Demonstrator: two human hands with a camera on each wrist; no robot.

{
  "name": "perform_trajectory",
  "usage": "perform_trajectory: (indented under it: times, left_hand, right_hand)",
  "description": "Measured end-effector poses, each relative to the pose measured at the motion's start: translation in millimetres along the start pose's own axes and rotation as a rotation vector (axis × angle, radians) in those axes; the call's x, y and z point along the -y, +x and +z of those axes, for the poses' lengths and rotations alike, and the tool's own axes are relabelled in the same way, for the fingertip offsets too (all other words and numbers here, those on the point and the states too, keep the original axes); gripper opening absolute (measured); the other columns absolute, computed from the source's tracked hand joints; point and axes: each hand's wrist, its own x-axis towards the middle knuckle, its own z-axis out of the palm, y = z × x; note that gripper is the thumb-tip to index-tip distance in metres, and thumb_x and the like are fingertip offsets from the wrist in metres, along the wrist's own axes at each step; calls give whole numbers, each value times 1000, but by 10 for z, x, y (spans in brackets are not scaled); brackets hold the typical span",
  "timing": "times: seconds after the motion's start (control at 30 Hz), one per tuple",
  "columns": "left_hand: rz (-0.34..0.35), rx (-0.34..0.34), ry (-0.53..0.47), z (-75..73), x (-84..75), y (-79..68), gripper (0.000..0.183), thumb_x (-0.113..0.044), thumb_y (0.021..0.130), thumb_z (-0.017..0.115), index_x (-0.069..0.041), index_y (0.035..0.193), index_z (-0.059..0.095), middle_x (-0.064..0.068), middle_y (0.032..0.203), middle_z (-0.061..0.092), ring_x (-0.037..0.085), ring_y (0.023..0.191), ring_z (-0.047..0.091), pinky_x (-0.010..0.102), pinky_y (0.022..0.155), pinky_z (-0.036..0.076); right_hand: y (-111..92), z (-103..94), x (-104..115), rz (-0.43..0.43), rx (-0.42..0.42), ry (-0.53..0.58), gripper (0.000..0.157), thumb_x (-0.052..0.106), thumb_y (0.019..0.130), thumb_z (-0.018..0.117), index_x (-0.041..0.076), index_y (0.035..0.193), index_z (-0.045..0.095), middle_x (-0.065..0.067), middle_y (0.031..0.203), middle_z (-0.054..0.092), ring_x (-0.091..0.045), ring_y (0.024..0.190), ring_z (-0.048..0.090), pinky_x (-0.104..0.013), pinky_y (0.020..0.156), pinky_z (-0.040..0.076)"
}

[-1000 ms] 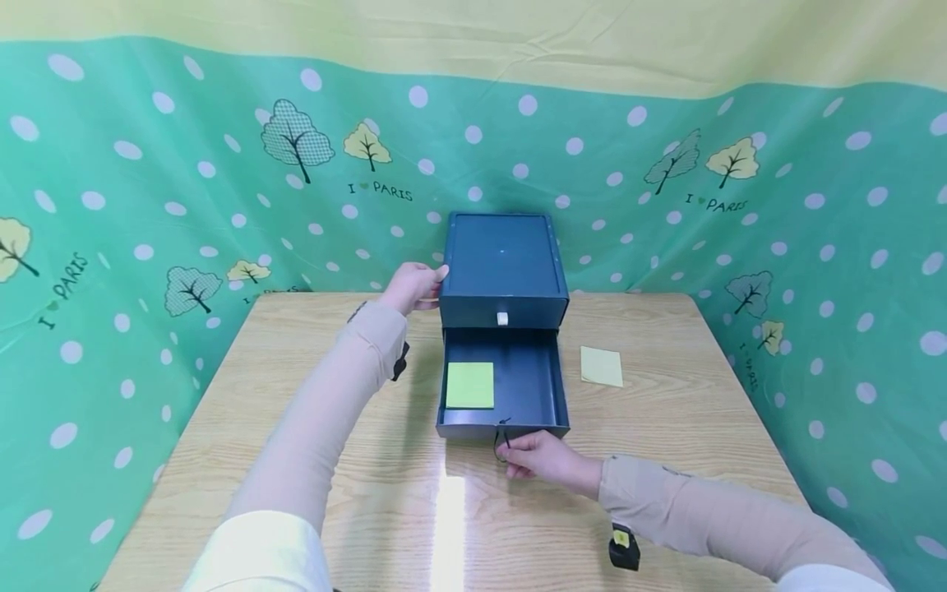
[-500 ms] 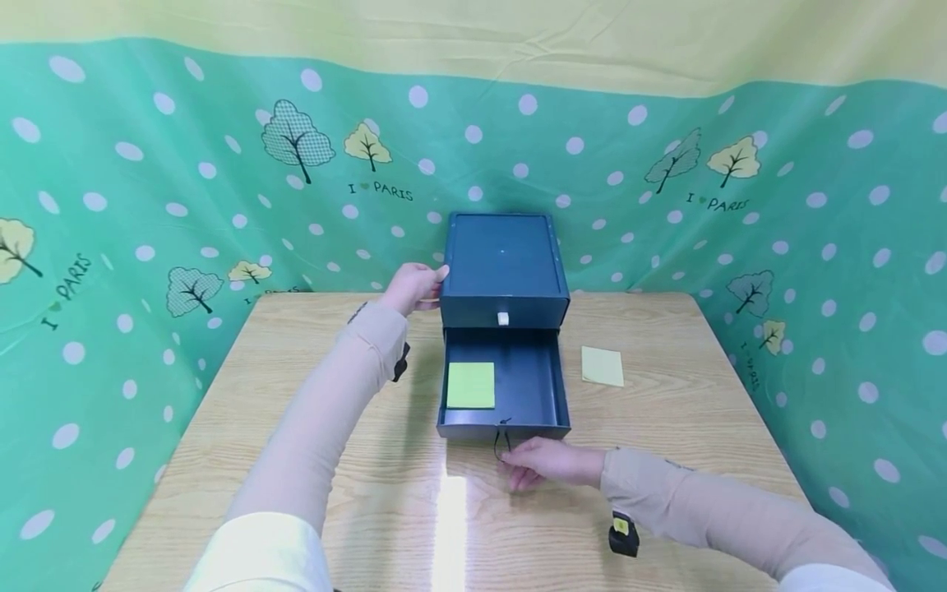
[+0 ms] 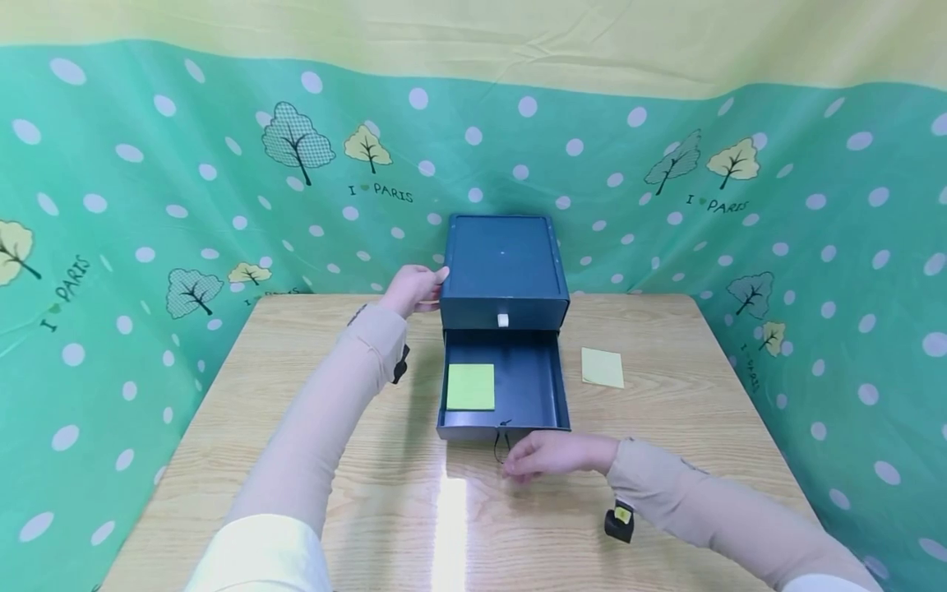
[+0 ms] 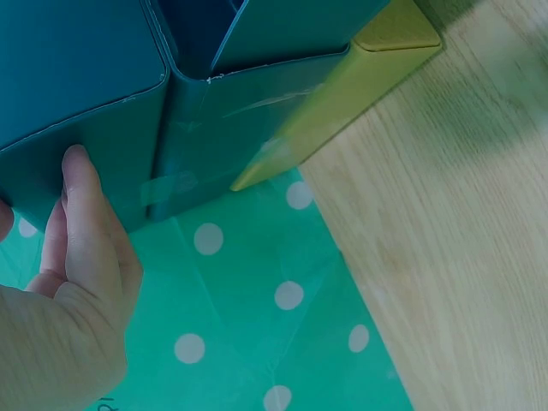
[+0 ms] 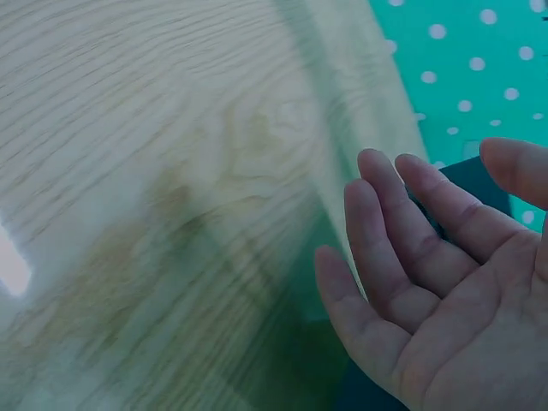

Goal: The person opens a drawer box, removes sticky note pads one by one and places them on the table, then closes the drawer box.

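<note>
A dark blue two-tier drawer box (image 3: pixel 503 256) stands at the back middle of the table. Its lower drawer (image 3: pixel 525 382) is pulled out, with a square of lime-green sticky notes (image 3: pixel 470 387) lying inside on the left. From the drawer's front hangs a black cord loop (image 3: pixel 497 448). My left hand (image 3: pixel 413 288) presses straight fingers (image 4: pixel 84 184) against the upper tier's left side, thumb at the top edge. Close by the loop is my right hand (image 3: pixel 551 454); in the right wrist view its fingers (image 5: pixel 368 244) are loosely bent, with nothing in the palm.
A pale yellow paper square (image 3: pixel 602 367) lies on the wooden table (image 3: pixel 666 411) right of the drawer. The upper tier has a white knob (image 3: pixel 503 320). A yellow block (image 4: pixel 377 68) shows beneath the lower tier in the left wrist view. Polka-dot cloth (image 3: pixel 259 197) hangs behind.
My right hand has let go of the cord loop, and its fingers have loosened beside it. The left hand and the pulled-out drawer have stayed put.
</note>
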Motion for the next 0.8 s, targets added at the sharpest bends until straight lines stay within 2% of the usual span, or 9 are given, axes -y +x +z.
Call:
perform_trajectory:
  times: [0.13,0.27,0.33,0.47,0.57,0.63,0.8]
  left_hand:
    - [-1,1,-4,4,7,4,42,-30,96,55,-2,127,52,11,109,60,22,100,59,38,97,50]
    - [-3,2,-10,6,13,12,41,-30,96,55,-2,127,52,11,107,60,22,99,59,38,95,51]
    - [-4,4,-12,5,13,18,41,-29,96,55,-2,127,52,12,109,60,22,100,59,38,95,51]
    - [-4,2,-7,2,16,18,41,-30,97,54,-3,126,53,13,113,61,22,101,60,37,95,52]
    - [-1,1,-1,-1,22,16,39,-31,97,54,-3,124,54,12,112,61,21,98,60,36,94,53]
    - [0,1,2,-2,24,18,39,-31,97,54,-3,123,54,11,109,62,20,97,60,36,93,53]
    - [0,0,1,-3,27,24,39,-31,96,55,-3,123,54,10,105,61,20,96,60,36,93,53]
  right_hand:
    - [-16,-36,54,-43,8,50,30,19,99,48,-1,114,64,-15,104,67,-31,100,62,-33,91,53]
    - [-32,-98,119,-104,9,83,30,19,100,46,-1,114,64,-13,101,68,-37,101,61,-46,94,51]
    - [-33,-131,157,-124,10,103,31,20,100,46,-1,114,64,-14,101,68,-40,101,60,-48,94,50]
    - [-39,-195,233,-144,7,129,32,21,101,46,-2,115,62,-21,104,67,-36,101,62,-41,93,52]
    - [-48,-245,293,-150,-4,134,33,22,101,45,-3,117,61,-20,105,67,-30,100,64,-37,91,53]
    - [-48,-278,327,-156,-15,147,35,22,101,46,-5,118,60,-19,105,67,-28,100,64,-41,94,52]
    - [4,-349,381,-152,-61,178,37,21,100,46,-9,120,57,-13,103,68,-26,98,64,-42,94,52]
